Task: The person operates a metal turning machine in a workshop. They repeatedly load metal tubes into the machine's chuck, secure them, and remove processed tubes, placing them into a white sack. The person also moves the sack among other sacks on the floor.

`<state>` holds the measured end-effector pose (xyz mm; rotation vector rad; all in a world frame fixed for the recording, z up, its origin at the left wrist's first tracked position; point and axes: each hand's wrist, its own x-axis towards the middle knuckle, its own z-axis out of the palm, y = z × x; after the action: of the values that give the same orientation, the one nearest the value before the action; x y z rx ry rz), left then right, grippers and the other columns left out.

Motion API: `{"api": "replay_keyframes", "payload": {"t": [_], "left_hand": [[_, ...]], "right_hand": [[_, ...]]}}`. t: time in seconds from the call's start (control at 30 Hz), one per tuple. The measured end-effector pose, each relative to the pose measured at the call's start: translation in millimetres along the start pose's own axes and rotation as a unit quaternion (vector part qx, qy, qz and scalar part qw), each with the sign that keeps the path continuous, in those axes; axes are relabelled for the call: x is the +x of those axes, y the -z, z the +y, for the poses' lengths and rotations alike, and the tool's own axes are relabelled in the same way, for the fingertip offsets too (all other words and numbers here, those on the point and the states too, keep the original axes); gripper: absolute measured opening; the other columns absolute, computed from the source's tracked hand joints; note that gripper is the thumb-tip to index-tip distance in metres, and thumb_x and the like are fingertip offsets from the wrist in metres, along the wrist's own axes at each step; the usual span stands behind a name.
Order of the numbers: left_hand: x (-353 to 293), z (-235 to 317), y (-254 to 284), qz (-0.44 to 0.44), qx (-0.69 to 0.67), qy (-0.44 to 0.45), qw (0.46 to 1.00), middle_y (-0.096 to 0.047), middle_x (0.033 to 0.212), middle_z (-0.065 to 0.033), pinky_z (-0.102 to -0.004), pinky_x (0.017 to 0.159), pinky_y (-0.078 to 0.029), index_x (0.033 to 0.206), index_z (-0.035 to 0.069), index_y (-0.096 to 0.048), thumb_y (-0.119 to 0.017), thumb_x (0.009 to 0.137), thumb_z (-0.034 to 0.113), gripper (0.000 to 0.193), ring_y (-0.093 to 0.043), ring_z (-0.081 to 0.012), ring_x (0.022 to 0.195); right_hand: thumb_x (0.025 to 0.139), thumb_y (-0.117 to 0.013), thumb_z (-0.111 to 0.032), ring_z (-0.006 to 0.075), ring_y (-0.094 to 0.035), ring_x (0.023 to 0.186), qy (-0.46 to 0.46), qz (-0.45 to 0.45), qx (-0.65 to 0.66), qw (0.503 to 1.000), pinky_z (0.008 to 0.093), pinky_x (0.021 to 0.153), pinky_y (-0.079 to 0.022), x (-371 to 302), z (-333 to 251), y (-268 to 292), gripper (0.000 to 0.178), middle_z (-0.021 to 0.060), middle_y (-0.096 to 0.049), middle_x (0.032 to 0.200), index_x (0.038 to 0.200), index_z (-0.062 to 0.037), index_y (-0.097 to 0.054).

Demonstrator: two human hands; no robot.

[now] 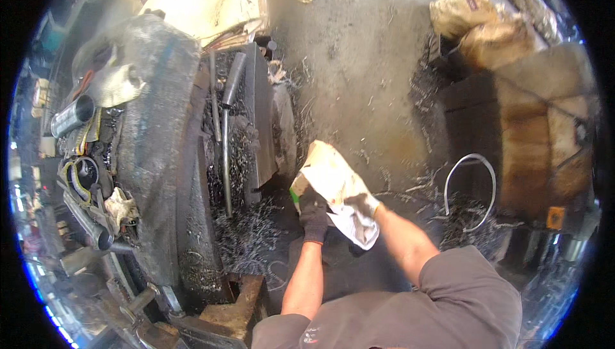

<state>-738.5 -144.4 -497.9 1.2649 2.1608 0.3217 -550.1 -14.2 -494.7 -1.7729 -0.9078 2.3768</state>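
In front of my body I hold a cream paper sack (pixel 330 171), its far end pointing away from me and a small green patch on its left edge. My left hand (pixel 314 214), in a dark work glove, is closed on the near left part of the sack. On the near right side my right hand (pixel 362 204), in a lighter soiled glove, grips it too, though its fingers are partly hidden. A white crumpled sheet or liner (pixel 359 228) hangs from the sack's near end, below my right hand.
At left stands a dark machine (pixel 157 150) with a long-handled lever (pixel 230 105) and metal cylinders (pixel 72 116). Metal shavings (pixel 250 237) litter the floor. Paper sacks (pixel 218 3) lie at the far left; a rust-stained block (pixel 525 137) and curled strip (pixel 493 186) are at right.
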Motion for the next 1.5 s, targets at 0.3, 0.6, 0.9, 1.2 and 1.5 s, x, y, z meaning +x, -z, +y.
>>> {"api": "replay_keyframes", "payload": {"t": [0.3, 0.6, 0.9, 1.2, 1.5], "left_hand": [[1.7, -8.8, 92.1, -0.137, -0.221, 0.002, 0.966, -0.075, 0.110, -0.0228, -0.0477, 0.085, -0.057, 0.126, 0.008, -0.069, -0.054, 0.106, 0.030, 0.034, -0.074, -0.0378, 0.104], [160.1, 183.5, 215.8, -0.069, -0.076, 0.230, 0.968, -0.075, 0.112, -0.0209, -0.0458, 0.087, -0.056, 0.122, 0.002, -0.069, -0.058, 0.102, 0.030, 0.035, -0.072, -0.0364, 0.106], [348.8, 393.5, 315.8, -0.025, 0.006, 0.006, 1.000, -0.070, 0.100, -0.0288, -0.0549, 0.072, -0.052, 0.101, 0.006, -0.064, -0.061, 0.099, 0.024, 0.019, -0.069, -0.0455, 0.093], [649.0, 586.5, 386.2, -0.022, -0.039, -0.402, 0.914, -0.070, 0.085, -0.0279, -0.0554, 0.068, -0.053, 0.103, 0.001, -0.060, -0.063, 0.095, 0.023, 0.023, -0.071, -0.0459, 0.083], [909.6, 806.0, 457.9, -0.221, -0.316, -0.213, 0.898, -0.068, 0.076, -0.0142, -0.0466, 0.061, -0.052, 0.105, 0.005, -0.067, -0.061, 0.100, 0.025, 0.021, -0.067, -0.0318, 0.069]], "right_hand": [[0.097, -0.061, -0.022, 0.0203, -0.075, 0.103, 0.090, -0.182, -0.573, 0.794, 0.0363, 0.091, -0.057, 69.1, 5.5, 50.5, 0.023, 0.0030, -0.079, 0.113, 0.109, -0.0176, -0.080], [0.090, -0.064, -0.028, 0.0339, -0.075, 0.085, 0.209, -0.058, -0.566, 0.795, 0.0446, 0.075, -0.056, 55.6, -243.7, 156.6, 0.018, 0.0150, -0.077, 0.097, 0.097, -0.0168, -0.076], [0.078, -0.076, -0.039, 0.0286, -0.072, 0.071, -0.022, 0.143, -0.261, 0.954, 0.0416, 0.067, -0.055, -81.9, -532.4, 276.8, 0.039, 0.0220, -0.074, 0.077, 0.078, 0.0007, -0.076], [0.084, -0.071, -0.009, 0.0077, -0.048, 0.059, 0.247, 0.382, -0.075, 0.887, 0.0357, 0.049, -0.040, -95.9, -766.6, 351.3, 0.021, 0.0019, -0.059, 0.061, 0.065, -0.0023, -0.064], [0.079, -0.068, -0.009, 0.0096, -0.049, 0.053, 0.344, 0.484, -0.102, 0.798, 0.0330, 0.050, -0.037, -45.0, -932.7, 423.7, 0.022, -0.0024, -0.057, 0.058, 0.059, -0.0015, -0.061]]}}
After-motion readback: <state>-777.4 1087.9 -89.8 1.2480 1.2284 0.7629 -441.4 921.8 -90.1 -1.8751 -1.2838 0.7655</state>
